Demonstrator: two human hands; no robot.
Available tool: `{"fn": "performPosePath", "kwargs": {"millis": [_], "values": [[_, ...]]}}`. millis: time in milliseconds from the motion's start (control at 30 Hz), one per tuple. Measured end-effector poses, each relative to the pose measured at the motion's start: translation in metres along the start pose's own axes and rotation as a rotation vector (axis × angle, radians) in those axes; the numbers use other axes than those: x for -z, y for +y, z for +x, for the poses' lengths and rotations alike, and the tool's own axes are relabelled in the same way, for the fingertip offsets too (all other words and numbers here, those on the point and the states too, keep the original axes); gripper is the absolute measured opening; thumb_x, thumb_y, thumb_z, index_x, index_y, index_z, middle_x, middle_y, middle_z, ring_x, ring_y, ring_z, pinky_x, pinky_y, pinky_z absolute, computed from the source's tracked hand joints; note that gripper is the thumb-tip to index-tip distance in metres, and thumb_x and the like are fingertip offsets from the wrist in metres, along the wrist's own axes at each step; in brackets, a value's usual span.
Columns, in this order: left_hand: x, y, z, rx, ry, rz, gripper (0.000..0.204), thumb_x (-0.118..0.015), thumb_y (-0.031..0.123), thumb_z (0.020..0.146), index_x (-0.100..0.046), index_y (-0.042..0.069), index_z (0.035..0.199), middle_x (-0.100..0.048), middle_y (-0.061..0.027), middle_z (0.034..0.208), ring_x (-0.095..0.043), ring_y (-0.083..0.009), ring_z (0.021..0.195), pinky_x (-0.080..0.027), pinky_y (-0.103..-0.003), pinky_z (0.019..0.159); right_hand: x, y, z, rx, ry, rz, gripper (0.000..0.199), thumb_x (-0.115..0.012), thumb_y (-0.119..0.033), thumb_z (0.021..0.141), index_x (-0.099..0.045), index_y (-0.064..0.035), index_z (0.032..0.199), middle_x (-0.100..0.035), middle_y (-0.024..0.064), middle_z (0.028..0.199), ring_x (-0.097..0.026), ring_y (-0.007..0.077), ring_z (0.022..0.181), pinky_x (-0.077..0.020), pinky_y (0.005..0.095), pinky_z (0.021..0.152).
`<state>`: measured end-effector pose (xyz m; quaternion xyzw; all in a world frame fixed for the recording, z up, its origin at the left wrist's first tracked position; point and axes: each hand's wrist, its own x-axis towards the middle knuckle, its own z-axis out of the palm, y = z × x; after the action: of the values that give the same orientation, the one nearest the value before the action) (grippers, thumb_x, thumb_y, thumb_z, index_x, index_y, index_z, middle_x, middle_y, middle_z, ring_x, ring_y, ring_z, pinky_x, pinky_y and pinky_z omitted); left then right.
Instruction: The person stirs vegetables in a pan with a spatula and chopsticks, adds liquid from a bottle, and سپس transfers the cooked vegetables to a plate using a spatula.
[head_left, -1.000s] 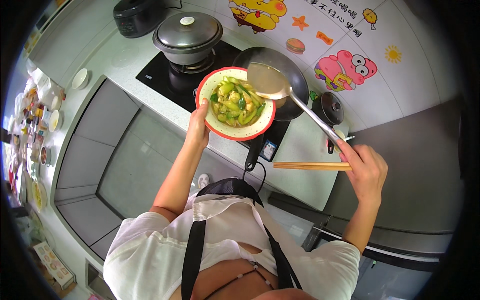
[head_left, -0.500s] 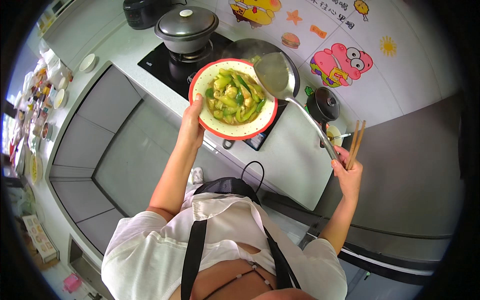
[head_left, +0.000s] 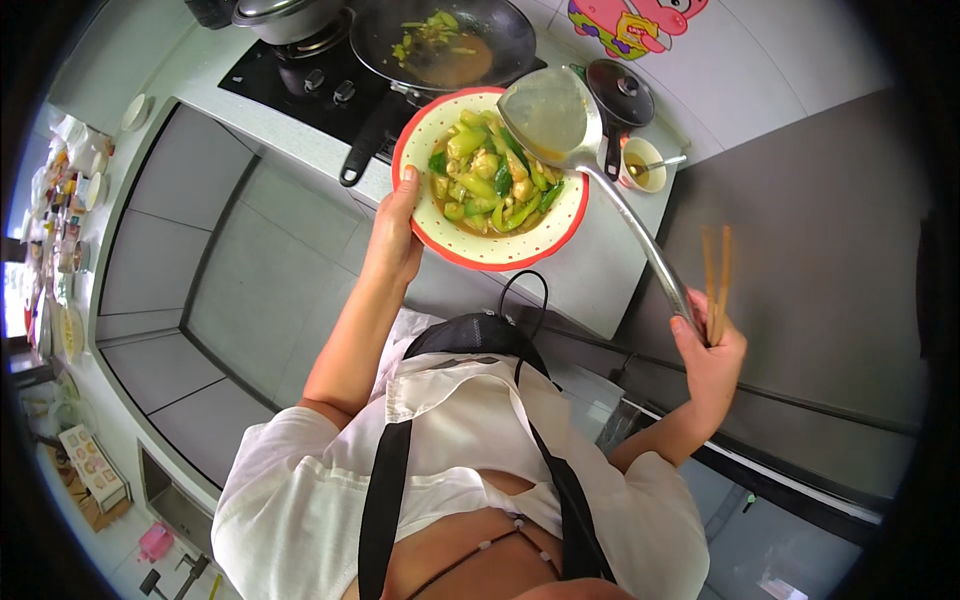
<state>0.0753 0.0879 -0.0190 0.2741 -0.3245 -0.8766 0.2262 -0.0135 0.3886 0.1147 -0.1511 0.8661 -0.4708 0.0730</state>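
Observation:
My left hand point(head_left: 397, 232) grips the left rim of a cream plate point(head_left: 440, 243) with a red edge, thumb on top. Cooked green vegetable pieces in brown sauce point(head_left: 490, 180) fill its middle. My right hand point(head_left: 712, 350) is closed around the handle of a metal spatula point(head_left: 640, 228) and also holds a pair of wooden chopsticks point(head_left: 718, 275) pointing up. The spatula's wide blade hovers over the plate's upper right rim; whether it touches cannot be told. Beyond the plate, a dark wok point(head_left: 515, 45) on the stove holds some leftover vegetables and sauce.
A lidded grey pot point(head_left: 290, 22) stands on the black stove point(head_left: 270, 85), left of the wok. The wok's handle point(head_left: 365, 150) juts toward me. At the counter's right are a small black lidded pan point(head_left: 622, 92) and a bowl with a spoon point(head_left: 645, 165). A dark panel point(head_left: 800, 250) rises at right.
The plate and spatula have shifted slightly right in view as my head view moved. More of the wok's inside now shows, with food in it. Both hands keep their holds.

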Motion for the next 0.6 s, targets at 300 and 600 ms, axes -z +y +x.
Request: {"fn": "performPosePath", "kwargs": {"millis": [300,600], "values": [[0.033,-0.107,0.051,0.096,0.078,0.118,0.049,-0.052,0.04,0.087,-0.053,-0.006,0.104,-0.062,-0.0114,0.091,-0.06,-0.0153,0.075,-0.048,-0.027,0.066,-0.011,0.082,0.015,-0.114,-0.056,-0.062,0.033,-0.07,-0.008,0.072,-0.059,0.0056,0.1,-0.06,0.0025,0.078,-0.053,0.0077,0.072,-0.0443,0.0229,0.065],[0.049,-0.21,0.123,0.151,0.021,0.187,0.047,-0.053,0.039,0.087,-0.052,-0.005,0.105,-0.061,-0.0112,0.095,-0.06,-0.0164,0.08,-0.05,-0.029,0.07,-0.028,0.178,0.018,-0.114,0.134,-0.232,0.035,-0.073,-0.014,0.066,-0.06,0.0054,0.092,-0.059,0.0071,0.068,-0.052,0.0098,0.064,-0.0442,0.0252,0.061]]}}
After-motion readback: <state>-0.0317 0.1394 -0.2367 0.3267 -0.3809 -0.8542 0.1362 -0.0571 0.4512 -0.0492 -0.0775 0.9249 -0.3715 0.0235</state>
